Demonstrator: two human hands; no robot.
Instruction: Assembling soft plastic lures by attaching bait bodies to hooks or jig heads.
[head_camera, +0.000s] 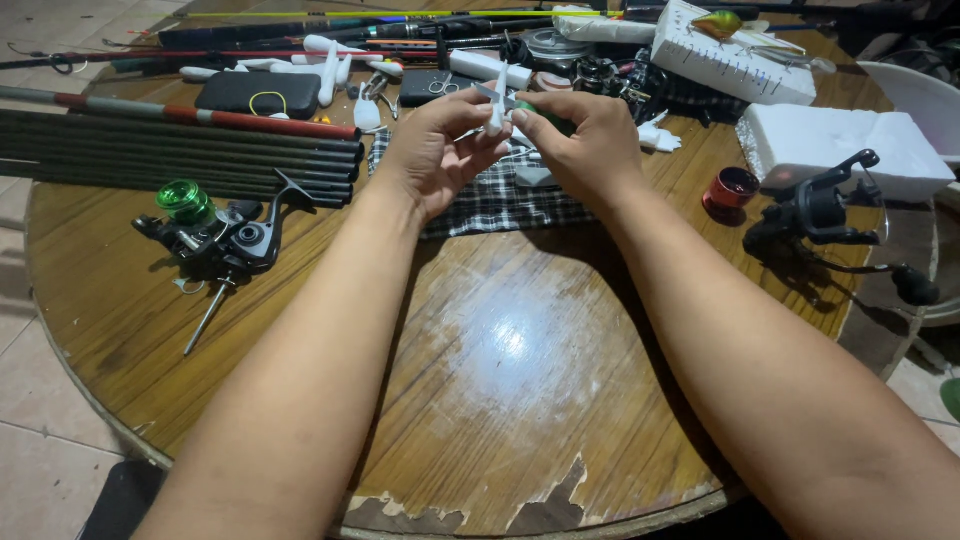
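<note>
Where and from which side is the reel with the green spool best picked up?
Grip the reel by its dark body, coming from above. It lies on its side on the table; the thin handle sticks out toward the table edge and the rods crowd the far side.

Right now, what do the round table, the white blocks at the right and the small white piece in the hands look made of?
Round table: wood, varnished; glare on top, finish flaking at the near edge. White blocks: likely foam, matte and grainy, with chunky cut edges. Small white piece: pinched between left hand and right hand; matte white, possibly foam or plastic, too small to tell.
</note>
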